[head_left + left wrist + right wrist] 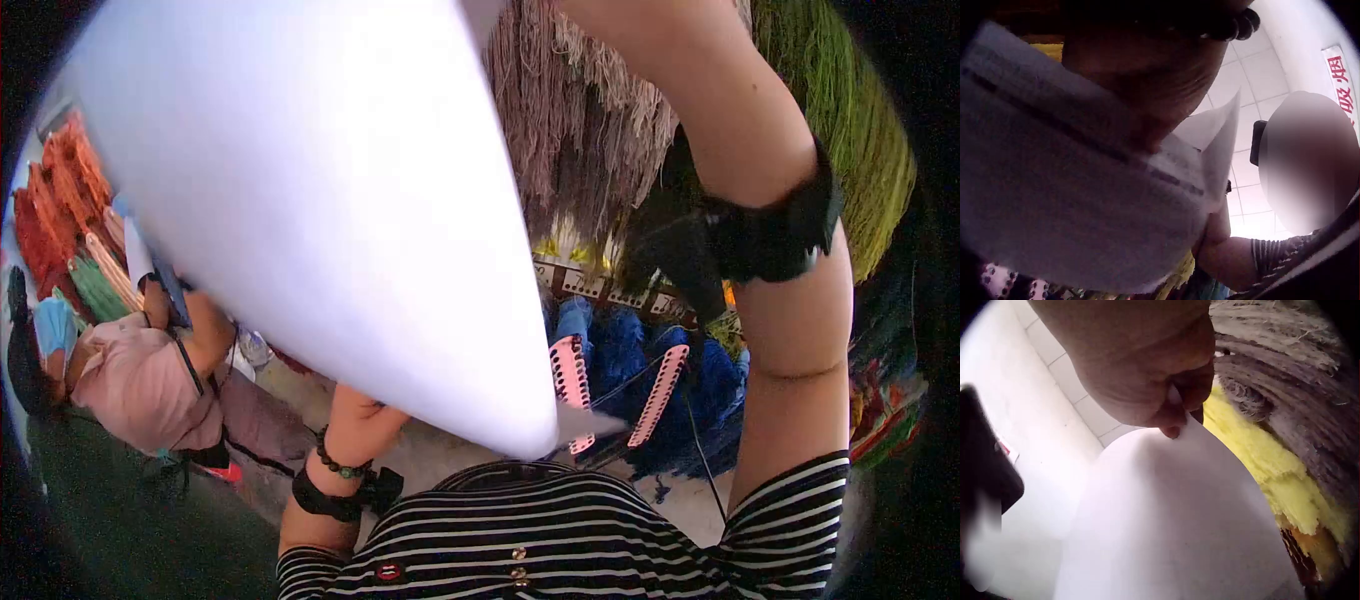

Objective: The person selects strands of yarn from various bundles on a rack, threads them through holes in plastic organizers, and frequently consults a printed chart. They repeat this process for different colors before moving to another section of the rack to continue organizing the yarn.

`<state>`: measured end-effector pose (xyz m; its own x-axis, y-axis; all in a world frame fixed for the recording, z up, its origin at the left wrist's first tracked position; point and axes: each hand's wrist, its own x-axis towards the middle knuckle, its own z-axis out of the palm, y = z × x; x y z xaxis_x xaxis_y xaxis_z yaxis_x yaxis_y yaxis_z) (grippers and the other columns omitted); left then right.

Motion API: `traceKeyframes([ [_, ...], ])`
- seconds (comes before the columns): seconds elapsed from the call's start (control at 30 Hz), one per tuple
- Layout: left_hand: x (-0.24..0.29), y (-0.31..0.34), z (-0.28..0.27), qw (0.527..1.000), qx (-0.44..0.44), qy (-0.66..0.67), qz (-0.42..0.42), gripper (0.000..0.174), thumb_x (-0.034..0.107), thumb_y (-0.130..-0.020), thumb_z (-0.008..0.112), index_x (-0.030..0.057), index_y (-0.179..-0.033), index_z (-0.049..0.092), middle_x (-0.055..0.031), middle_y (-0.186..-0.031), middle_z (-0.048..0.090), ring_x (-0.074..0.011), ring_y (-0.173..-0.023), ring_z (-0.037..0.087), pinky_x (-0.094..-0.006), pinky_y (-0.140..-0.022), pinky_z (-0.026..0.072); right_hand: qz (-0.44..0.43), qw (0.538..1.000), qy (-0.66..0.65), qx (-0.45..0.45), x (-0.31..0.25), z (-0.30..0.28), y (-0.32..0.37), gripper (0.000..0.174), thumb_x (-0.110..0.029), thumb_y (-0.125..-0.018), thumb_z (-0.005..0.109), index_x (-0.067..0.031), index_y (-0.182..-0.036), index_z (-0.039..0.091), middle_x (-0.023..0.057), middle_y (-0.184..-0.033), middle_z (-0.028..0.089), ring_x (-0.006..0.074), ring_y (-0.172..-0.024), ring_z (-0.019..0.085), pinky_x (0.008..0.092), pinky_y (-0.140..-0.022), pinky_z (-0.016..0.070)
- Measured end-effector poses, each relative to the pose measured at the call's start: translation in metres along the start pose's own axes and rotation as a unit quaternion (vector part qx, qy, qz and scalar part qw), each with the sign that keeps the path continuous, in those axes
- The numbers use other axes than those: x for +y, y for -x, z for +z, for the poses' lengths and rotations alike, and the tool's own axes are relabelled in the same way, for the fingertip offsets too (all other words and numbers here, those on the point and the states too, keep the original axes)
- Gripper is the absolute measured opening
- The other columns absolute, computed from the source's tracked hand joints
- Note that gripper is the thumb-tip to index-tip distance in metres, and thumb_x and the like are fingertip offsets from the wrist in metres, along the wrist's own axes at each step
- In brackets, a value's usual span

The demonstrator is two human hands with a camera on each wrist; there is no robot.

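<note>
A large white sheet of paper (330, 220) bulges close in front of the head camera and covers much of that view. Its upper edge is pinched between the thumb and fingers of my right hand (1147, 369), raised high; in the head view mostly the forearm shows. Low on the sheet, my left hand (370, 410) grips the paper, its fingers mostly hidden behind it. Faint print and a dark band run across the paper (1079, 181) in the left wrist view, where the left hand (1147, 94) overlaps it.
Brown yarn hanks (570, 110) and green yarn (815, 100) hang ahead. Below are blue yarn (615, 350) and pink perforated strips (658, 395). Yellow yarn (1254, 456) hangs beside the sheet. Another person in a pink top (140, 385) is at left, near orange-red yarn (60, 200).
</note>
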<state>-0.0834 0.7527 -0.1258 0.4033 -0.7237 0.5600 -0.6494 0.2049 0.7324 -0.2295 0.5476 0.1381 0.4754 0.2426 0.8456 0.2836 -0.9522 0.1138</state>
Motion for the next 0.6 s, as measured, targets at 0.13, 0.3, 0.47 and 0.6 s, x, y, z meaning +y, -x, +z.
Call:
traceKeyframes([
  [0.13, 0.015, 0.011, -0.022, 0.992, 0.094, 0.01, 0.077, 0.017, 0.007, -0.085, 0.065, 0.0006, -0.101, 0.068, -0.0147, -0.116, 0.063, -0.0258, -0.105, 0.061, -0.0372, -0.089, 0.0474, 0.116, 0.985, 0.067, -0.104, 0.071, 0.014, 0.035, 0.025, -0.026, -0.081, 0.061, -0.0068, -0.091, 0.073, 0.0141, -0.094, 0.07, 0.0262, -0.087, 0.066, 0.035, -0.079, 0.0527],
  [0.3, 0.056, -0.024, -0.019, 0.961, 0.192, 0.102, 0.168, 0.021, 0.005, -0.088, 0.063, 0.001, -0.109, 0.065, -0.0186, -0.151, 0.032, -0.0345, -0.139, 0.031, -0.0418, -0.111, 0.0278, 0.297, 0.851, -0.128, -0.414, 0.055, 0.097, 0.135, 0.022, -0.016, -0.074, 0.065, -0.0119, -0.092, 0.076, 0.0125, -0.09, 0.072, 0.0243, -0.084, 0.068, 0.035, -0.081, 0.052],
  [0.47, 0.032, -0.038, -0.023, 0.976, 0.114, 0.152, 0.108, 0.021, 0.011, -0.091, 0.062, -0.0024, -0.107, 0.067, -0.0166, -0.145, 0.042, -0.0233, -0.126, 0.047, -0.035, -0.104, 0.0356, 0.255, 0.788, -0.276, -0.488, 0.011, 0.162, 0.225, 0.023, -0.01, -0.072, 0.063, -0.0117, -0.092, 0.076, 0.0085, -0.084, 0.072, 0.0179, -0.076, 0.066, 0.0333, -0.069, 0.0516],
  [0.6, 0.022, -0.044, -0.017, 0.979, 0.1, 0.179, -0.016, 0.024, 0.013, -0.09, 0.064, -0.0046, -0.106, 0.067, -0.0087, -0.121, 0.061, -0.0137, -0.104, 0.055, -0.0273, -0.089, 0.0427, 0.25, 0.819, -0.342, -0.387, -0.006, 0.173, 0.253, 0.026, -0.016, -0.078, 0.061, -0.0087, -0.099, 0.073, 0.0096, -0.093, 0.071, 0.0195, -0.086, 0.064, 0.0335, -0.076, 0.05],
])
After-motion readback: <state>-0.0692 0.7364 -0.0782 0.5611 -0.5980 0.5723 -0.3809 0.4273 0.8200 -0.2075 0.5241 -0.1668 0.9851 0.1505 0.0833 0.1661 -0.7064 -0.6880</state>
